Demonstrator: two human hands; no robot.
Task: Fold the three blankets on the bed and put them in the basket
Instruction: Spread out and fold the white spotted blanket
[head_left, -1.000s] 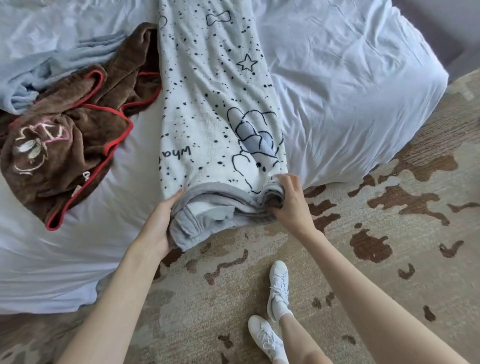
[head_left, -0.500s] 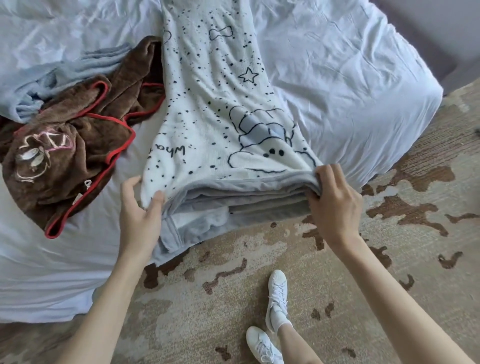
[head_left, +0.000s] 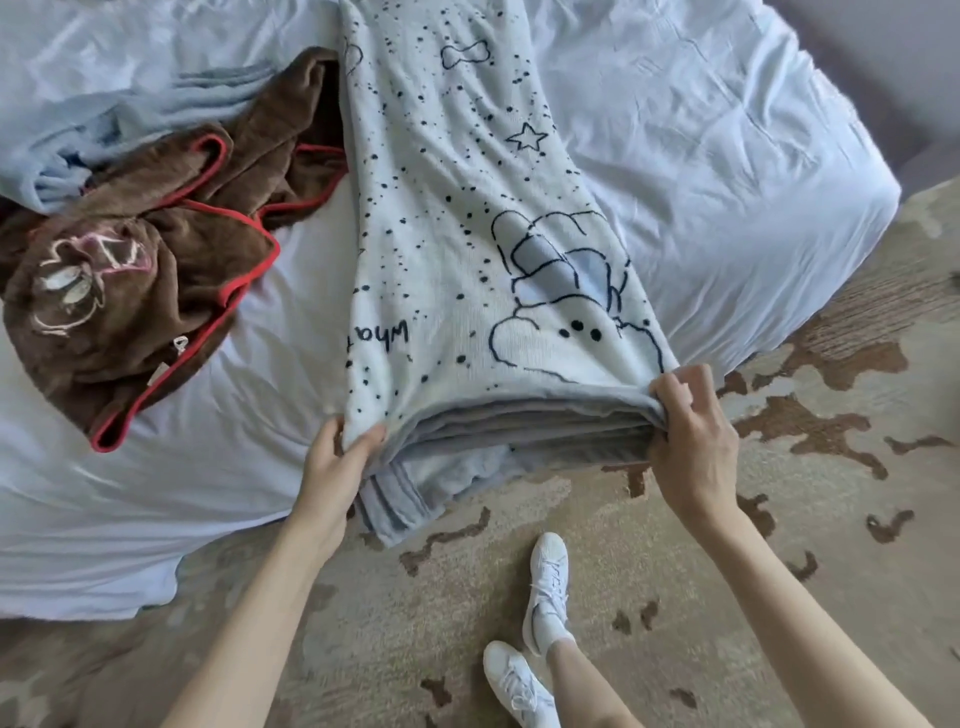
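A pale blue blanket with black speckles and a cartoon print (head_left: 457, 249) lies lengthwise across the bed, folded into several layers, its near end hanging over the bed's edge. My left hand (head_left: 337, 462) pinches its near left corner. My right hand (head_left: 691, 431) grips the near right corner, the edge stretched flat between them. A crumpled brown blanket with red trim (head_left: 140, 275) lies to the left. Behind it a light blue blanket (head_left: 104, 140) sits bunched. The basket is not in view.
The bed (head_left: 727, 171) has a wrinkled white sheet and its corner is at the right. A beige carpet with brown patches (head_left: 805, 467) covers the floor. My feet in white sneakers (head_left: 545, 587) stand near the bed's edge.
My hands have moved apart along the speckled blanket's near edge, pulling the bunched end out wide and flat. The view has shifted slightly.
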